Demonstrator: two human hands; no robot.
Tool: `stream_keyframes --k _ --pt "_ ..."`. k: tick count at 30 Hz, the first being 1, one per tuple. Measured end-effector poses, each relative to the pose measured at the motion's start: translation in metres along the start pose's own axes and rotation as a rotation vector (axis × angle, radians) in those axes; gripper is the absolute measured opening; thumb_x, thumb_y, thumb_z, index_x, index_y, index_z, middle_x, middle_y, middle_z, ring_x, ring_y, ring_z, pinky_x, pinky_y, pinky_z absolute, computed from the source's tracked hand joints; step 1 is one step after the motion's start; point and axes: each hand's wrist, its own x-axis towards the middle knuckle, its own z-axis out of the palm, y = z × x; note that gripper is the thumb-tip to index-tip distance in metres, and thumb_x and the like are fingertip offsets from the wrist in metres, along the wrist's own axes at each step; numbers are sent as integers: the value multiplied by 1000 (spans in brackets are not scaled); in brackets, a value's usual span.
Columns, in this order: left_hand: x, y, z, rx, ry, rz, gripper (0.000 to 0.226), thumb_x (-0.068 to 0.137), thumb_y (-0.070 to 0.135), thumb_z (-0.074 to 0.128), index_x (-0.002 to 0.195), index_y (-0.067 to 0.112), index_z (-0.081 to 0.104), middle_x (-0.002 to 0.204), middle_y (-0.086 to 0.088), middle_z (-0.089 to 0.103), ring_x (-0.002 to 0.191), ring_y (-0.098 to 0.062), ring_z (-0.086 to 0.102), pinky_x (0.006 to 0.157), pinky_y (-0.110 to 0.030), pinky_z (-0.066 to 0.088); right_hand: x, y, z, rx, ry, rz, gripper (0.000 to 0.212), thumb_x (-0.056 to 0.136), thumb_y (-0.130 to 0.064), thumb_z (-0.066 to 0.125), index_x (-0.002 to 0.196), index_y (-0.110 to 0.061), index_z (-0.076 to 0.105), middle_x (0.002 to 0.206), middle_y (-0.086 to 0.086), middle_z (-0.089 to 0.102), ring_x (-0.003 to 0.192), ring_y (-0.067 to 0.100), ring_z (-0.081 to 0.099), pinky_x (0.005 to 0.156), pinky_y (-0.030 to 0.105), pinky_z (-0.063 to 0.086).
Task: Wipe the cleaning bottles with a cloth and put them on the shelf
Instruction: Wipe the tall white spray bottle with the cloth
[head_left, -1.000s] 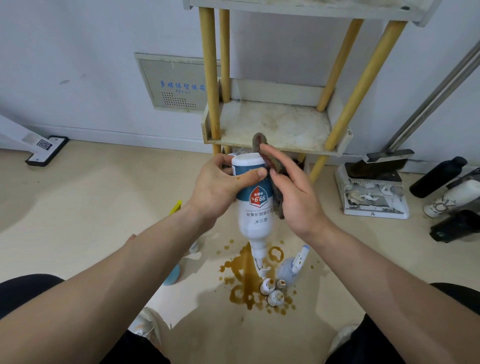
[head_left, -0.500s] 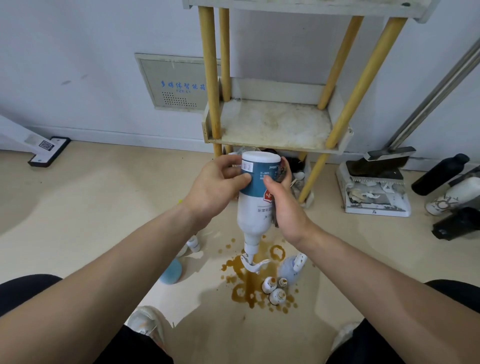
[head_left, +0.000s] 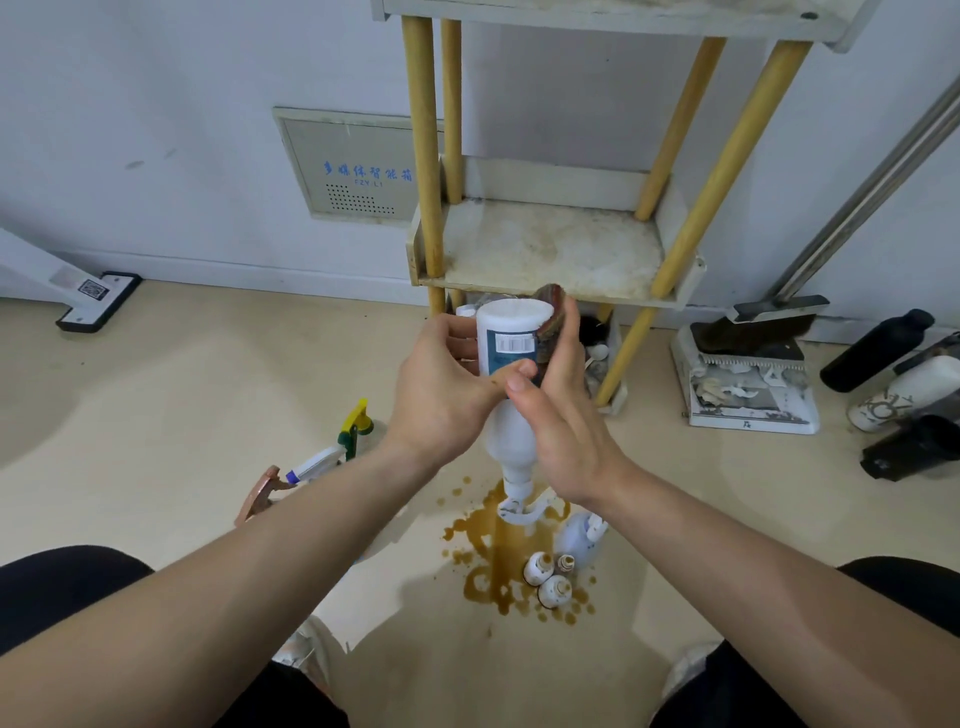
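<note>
My left hand (head_left: 441, 384) grips a white spray bottle (head_left: 511, 332) upside down, its base up and its white trigger nozzle hanging below over the floor. My right hand (head_left: 563, 410) presses a dark brownish cloth (head_left: 550, 317) against the bottle's right side, fingers fairly straight, thumb across the front. The shelf (head_left: 550, 249) with yellow wooden posts stands just behind, its stained board bare. Three small white bottles (head_left: 548, 579) and a pale spray bottle (head_left: 579, 535) stand on the floor below.
A brown spill (head_left: 493, 551) spreads on the floor under the bottle. Spray bottles with a yellow-green nozzle (head_left: 356, 423) and a copper trigger (head_left: 265, 491) lie at left. A dustpan (head_left: 748, 384) and dark and white bottles (head_left: 883, 379) sit at right. A mop head (head_left: 96, 301) lies far left.
The bottle has been turned in my left hand, so the barcode faces me. My right hand has slid the cloth up its right side toward the base.
</note>
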Motion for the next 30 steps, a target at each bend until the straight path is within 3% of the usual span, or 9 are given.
stream_keyframes --k 5,7,11,16,21,23,26,28,30 --pt "-2 1 3 31 -7 19 51 75 35 88 114 20 59 101 12 68 90 -2 66 71 -12 53 4 7 -1 82 7 15 93 87 -69 45 158 -42 -6 167 -9 10 153 5 15 125 46 20" --pt "4 2 -6 -8 -84 18 36 85 26 82 115 18 64 100 4 72 92 -10 70 81 -26 60 8 9 -3 204 15 52 94 82 -75 57 155 -51 4 166 -8 15 152 9 22 124 50 24" --pt "13 2 -21 -132 -195 -27 32 87 11 77 116 11 64 100 -18 71 91 -28 70 86 -48 60 13 5 -14 442 -12 79 79 85 -46 60 151 -46 16 155 -6 41 138 10 48 113 41 42" --pt "9 2 -18 -213 -442 -81 33 98 20 60 131 12 62 110 -1 76 105 -17 73 87 -32 60 12 2 -14 531 -34 100 81 88 -34 50 159 -30 11 133 -15 56 114 -1 63 101 35 52" --pt "2 1 -10 -125 -219 -41 49 80 40 78 120 13 67 104 0 77 97 -14 74 87 -42 61 7 4 -5 330 34 41 77 82 -55 55 148 -51 16 157 -9 35 144 8 38 120 46 32" --pt "-3 4 -3 -46 -103 -46 60 65 57 79 112 23 65 100 8 74 92 -7 71 82 -36 61 7 5 -1 253 47 35 82 84 -63 53 153 -53 9 164 -7 22 151 11 26 123 50 25" --pt "-5 9 4 78 -15 -49 57 69 59 81 110 24 62 96 13 68 87 -1 66 72 -22 56 10 2 0 390 43 68 62 81 -68 58 134 -73 26 161 -7 32 147 14 35 121 53 29" --pt "-1 9 0 -2 -66 -80 43 80 48 81 111 21 65 94 7 70 89 -11 70 76 -31 60 13 2 -4 476 54 95 67 80 -63 56 139 -64 24 160 -6 35 142 12 43 116 48 39" --pt "4 9 -9 -151 -168 -123 27 92 28 74 114 14 67 92 -1 71 90 -19 71 79 -39 63 17 5 -11 542 53 98 78 84 -57 53 153 -45 17 156 -2 40 125 2 57 96 30 54"
